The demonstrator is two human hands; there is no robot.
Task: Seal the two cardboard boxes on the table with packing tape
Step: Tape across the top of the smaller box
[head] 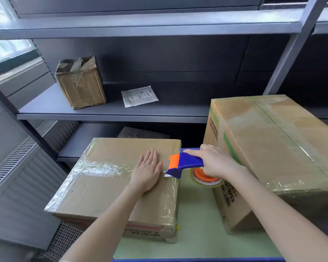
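the flat box point(110, 178) lies on the left side of the counter point(197, 233), and the tall box point(273, 144) is just to its right. my left hand point(148, 171) lies flat and open on its lid. my right hand point(214, 161) grips the tape gun point(184, 163) at the box's right edge, just beside my left hand. the tape strip point(100, 167) runs left to right, so i think the next pull goes right, over the edge.
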